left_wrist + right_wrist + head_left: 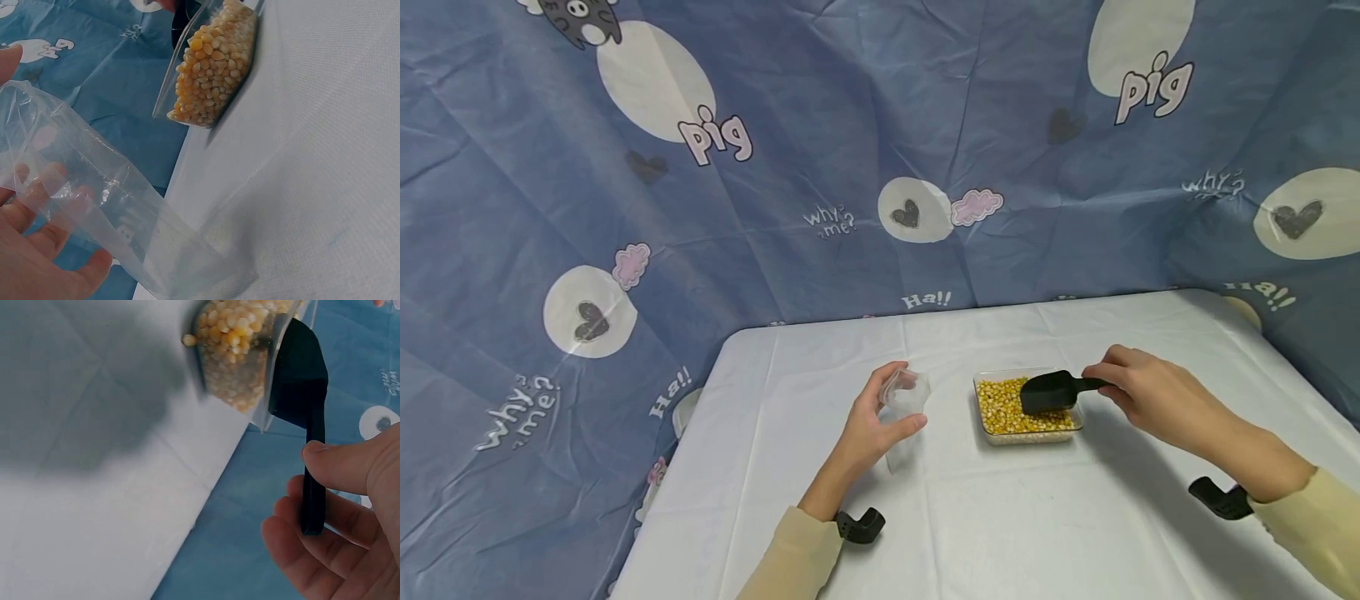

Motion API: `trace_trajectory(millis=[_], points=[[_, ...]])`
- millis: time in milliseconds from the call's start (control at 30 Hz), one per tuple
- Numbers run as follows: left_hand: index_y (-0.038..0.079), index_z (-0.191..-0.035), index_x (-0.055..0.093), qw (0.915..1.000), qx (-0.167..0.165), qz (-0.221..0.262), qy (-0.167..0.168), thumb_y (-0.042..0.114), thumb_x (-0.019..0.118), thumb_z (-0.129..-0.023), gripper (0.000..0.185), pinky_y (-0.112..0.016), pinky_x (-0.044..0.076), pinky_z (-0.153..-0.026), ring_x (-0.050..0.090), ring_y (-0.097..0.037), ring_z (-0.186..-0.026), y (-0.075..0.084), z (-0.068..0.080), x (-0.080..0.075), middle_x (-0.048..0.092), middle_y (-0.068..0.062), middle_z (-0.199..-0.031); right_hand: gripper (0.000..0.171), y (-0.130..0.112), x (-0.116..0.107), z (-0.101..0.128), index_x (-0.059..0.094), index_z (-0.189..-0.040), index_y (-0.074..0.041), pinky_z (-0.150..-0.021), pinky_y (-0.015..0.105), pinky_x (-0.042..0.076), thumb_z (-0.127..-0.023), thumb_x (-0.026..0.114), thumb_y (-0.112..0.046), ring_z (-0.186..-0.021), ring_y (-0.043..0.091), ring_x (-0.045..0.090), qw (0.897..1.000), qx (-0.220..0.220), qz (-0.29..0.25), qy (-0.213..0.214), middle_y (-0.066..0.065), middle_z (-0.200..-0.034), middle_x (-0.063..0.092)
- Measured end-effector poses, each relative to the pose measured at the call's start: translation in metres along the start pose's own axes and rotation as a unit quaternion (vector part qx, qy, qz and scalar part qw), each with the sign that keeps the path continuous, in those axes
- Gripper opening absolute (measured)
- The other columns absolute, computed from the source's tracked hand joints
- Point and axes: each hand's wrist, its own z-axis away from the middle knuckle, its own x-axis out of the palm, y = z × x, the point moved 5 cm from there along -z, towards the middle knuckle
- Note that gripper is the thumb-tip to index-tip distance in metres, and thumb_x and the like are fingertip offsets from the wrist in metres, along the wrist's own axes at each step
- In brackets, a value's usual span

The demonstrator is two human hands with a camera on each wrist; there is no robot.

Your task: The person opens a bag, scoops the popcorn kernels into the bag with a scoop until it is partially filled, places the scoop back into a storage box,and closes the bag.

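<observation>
My left hand point(871, 425) holds a clear plastic bag point(119, 181) by its upper part, thumb and fingers spread around the mouth, which gapes. The bag hangs down to the white table, and it looks as though nothing is inside. To its right stands a clear rectangular container point(1030, 438) of yellow corn kernels point(1000, 408). My right hand point(1157, 400) grips a black scoop point(1048, 392) by its handle point(314, 506), thumb on one side and fingers on the other. The scoop's bowl is at the container's right side, over the corn; its contents are hidden.
A white cloth covers the table point(1000, 525). Behind it hangs a blue printed curtain point(850, 167). A single kernel point(189, 340) shows just outside the container's wall. Black bands point(861, 527) sit at both wrists.
</observation>
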Motion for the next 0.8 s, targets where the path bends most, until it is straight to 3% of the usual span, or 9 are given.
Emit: trace_trajectory(millis=[333, 800], points=[[0.016, -0.151, 0.039, 0.9999, 0.011, -0.011, 0.001, 0.015, 0.076, -0.090, 0.072, -0.060, 0.028, -0.111, 0.046, -0.036, -0.132, 0.003, 0.001, 0.000, 0.052, -0.018, -0.140, 0.041, -0.001, -0.017, -0.008, 0.075, -0.099, -0.011, -0.051, 0.029, 0.044, -0.065, 0.084, 0.010, -0.072, 0.012, 0.054, 1.000, -0.006, 0.026, -0.004, -0.003, -0.087, 0.057], [0.020, -0.151, 0.040, 1.0000, 0.006, -0.003, -0.001, 0.015, 0.077, -0.089, 0.073, -0.059, 0.030, -0.110, 0.047, -0.032, -0.132, -0.001, 0.000, 0.001, 0.052, -0.018, -0.141, 0.033, -0.010, -0.026, -0.023, 0.076, -0.099, -0.014, -0.047, 0.028, 0.042, -0.071, 0.085, 0.002, -0.078, 0.015, 0.052, 0.998, -0.003, 0.050, -0.031, -0.005, -0.089, 0.056]])
